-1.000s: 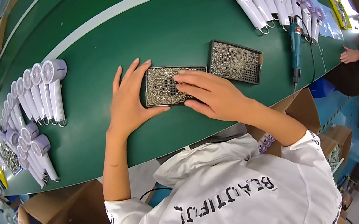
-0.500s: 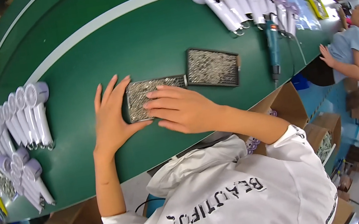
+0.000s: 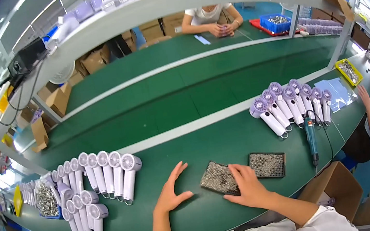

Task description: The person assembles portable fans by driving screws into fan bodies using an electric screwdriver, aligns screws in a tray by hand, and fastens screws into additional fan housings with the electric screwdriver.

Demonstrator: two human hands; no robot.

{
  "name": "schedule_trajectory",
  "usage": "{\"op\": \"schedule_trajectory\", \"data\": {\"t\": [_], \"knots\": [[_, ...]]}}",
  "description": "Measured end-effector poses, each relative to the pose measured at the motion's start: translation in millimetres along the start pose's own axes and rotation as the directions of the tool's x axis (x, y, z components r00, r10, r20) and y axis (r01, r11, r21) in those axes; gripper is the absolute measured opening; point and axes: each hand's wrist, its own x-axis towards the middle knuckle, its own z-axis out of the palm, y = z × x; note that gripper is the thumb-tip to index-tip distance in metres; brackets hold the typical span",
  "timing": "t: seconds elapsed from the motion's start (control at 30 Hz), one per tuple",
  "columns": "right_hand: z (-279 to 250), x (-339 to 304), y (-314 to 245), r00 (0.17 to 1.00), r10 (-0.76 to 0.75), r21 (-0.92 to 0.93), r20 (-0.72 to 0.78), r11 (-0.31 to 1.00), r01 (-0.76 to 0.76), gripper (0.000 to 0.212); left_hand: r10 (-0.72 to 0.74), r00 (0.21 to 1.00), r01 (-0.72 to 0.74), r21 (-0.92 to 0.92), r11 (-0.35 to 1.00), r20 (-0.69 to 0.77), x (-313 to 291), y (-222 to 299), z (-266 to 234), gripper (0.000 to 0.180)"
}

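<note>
My right hand (image 3: 251, 186) grips the right end of a black tray (image 3: 219, 178) packed with small metal screw-like pieces. Its thumb is at the near edge and its fingers reach over the far side; the tray sits at a slant. To the left of it, my left hand (image 3: 171, 192) is open, thumb and fingers spread, apart from the tray with nothing in it. A second black tray (image 3: 268, 164) of the same small pieces lies flat just beyond my right hand, some grid holes showing along its right side.
Rows of white-and-purple handheld fans (image 3: 106, 170) lie on the green table (image 3: 183, 223) at left, more fans (image 3: 286, 106) at right. Beside those is a teal electric screwdriver (image 3: 312, 140). Cardboard boxes (image 3: 336, 188) stand below the edge. A shelf (image 3: 166, 3) spans overhead; co-workers sit opposite and right.
My view has lifted, showing the shelf and a person opposite. My left hand has come off the tray. My right hand has moved to the tray's right end, and the tray has turned aslant.
</note>
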Motion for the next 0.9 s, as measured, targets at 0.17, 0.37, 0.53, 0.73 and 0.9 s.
{"op": "schedule_trajectory", "data": {"t": [0.17,0.37,0.53,0.73,0.9], "knots": [[-50,32,-22,0.991,-0.132,-0.095,0.002,0.987,0.132,0.1,-0.009,0.982,-0.048,-0.293,0.955,-0.188,-4,-11,-5,0.061],[-109,74,-35,0.988,-0.151,-0.136,0.013,0.979,0.151,0.101,0.013,0.983,-0.034,-0.111,0.993,-0.185,12,-15,1,0.042],[-149,118,-46,0.992,-0.122,-0.132,-0.006,0.984,0.121,0.105,-0.001,0.982,-0.014,-0.078,0.997,-0.188,9,-18,3,0.04],[-186,161,-73,0.968,-0.252,-0.13,-0.011,0.96,0.249,0.105,-0.026,0.981,0.004,-0.111,0.994,-0.192,5,-15,-3,0.037],[-232,209,-135,0.98,-0.198,-0.057,-0.038,0.979,0.195,0.103,-0.04,0.981,0.017,-0.118,0.993,-0.192,9,-18,-3,0.037]]}}
